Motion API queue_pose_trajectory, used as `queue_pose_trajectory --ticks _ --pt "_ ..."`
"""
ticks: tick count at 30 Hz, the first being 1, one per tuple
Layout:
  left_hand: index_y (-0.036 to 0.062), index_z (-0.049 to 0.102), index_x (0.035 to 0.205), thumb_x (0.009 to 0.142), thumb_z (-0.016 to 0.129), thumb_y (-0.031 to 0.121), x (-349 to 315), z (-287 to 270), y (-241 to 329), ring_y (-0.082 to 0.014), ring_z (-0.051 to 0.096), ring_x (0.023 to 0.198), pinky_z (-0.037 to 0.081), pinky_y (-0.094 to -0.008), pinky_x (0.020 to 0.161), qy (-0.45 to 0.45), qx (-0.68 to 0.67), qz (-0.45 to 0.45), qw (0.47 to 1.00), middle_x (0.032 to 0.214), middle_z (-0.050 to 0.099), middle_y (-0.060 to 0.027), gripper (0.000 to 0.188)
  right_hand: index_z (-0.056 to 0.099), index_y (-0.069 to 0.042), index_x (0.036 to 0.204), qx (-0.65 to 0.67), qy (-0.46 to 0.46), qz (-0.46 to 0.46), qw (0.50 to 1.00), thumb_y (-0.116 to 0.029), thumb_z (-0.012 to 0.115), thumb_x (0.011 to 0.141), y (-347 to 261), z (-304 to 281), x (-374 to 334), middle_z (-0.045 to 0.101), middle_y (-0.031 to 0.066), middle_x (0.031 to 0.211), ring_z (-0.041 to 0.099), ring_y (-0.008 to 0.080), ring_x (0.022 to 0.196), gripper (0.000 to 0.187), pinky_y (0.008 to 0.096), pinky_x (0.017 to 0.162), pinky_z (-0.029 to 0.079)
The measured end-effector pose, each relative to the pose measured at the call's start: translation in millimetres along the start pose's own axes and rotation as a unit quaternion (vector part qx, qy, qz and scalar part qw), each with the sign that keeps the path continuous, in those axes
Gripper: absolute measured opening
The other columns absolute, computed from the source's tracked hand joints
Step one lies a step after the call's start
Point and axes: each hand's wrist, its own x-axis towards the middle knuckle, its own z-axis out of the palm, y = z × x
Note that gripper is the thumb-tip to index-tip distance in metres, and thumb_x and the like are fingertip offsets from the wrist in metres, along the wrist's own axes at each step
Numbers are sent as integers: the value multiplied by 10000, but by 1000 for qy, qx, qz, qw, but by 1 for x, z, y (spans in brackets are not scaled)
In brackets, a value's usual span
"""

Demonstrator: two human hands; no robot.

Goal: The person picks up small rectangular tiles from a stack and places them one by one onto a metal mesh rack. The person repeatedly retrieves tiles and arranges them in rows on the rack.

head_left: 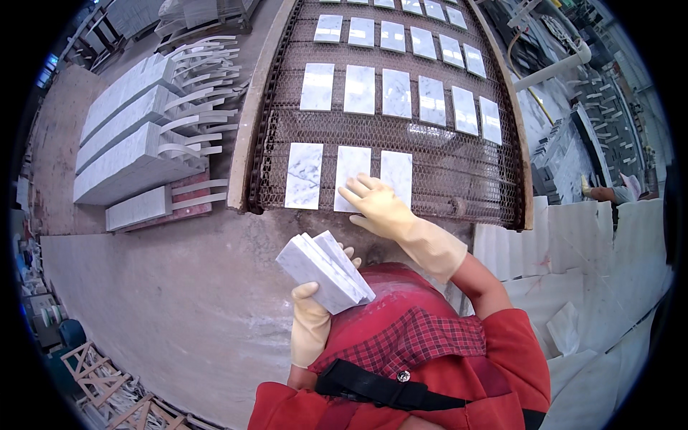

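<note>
Both my hands wear pale yellow rubber gloves. My left hand (310, 315) is closed around a small stack of white, grey-veined marble tiles (324, 272), held tilted against my red apron (394, 294). The tiles in the stack are slightly fanned, and part of my fingers is hidden behind them. My right hand (380, 206) reaches over the near end of a wire-mesh conveyor (437, 147), its fingers stretched out on the lower part of the middle marble tile (353, 163) in the front row. One tile (304, 175) lies left of it and another (398, 172) to the right, partly behind my hand.
Several more rows of tiles (395, 93) lie farther up the conveyor, between its side rails (247, 136). Stacked pale slabs (122, 158) with strap-like strips stand at the left. White sheets (573, 244) hang or lie at the right, near another person (627, 190).
</note>
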Motion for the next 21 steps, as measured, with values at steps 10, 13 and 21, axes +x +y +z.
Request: queue_pose_trajectory --ticks 10,13,21 --pt "21 339 1659 606 811 384 42 38 -10 -399 427 1535 337 -559 1294 -22 101 -5 995 1645 446 -230 1209 738 -75 1309 444 -200 277 828 -635 667 966 -62 -73 -50 755 226 1245 724 369 1171 660 435 1009 550" --pt "3 369 1642 649 814 324 48 44 -17 -390 518 1464 404 -534 1254 -47 76 -43 995 1610 493 -228 1134 736 -49 1302 508 -137 315 790 -578 689 985 -56 -61 -63 776 193 1194 746 281 1107 619 389 969 559" --pt "9 426 1612 911 786 360 50 54 -48 -375 546 1437 435 -560 1229 54 -42 -110 992 1566 550 -189 863 740 8 1215 583 58 427 689 -463 728 1019 -21 -62 -103 796 111 1053 727 151 975 510 336 869 568"
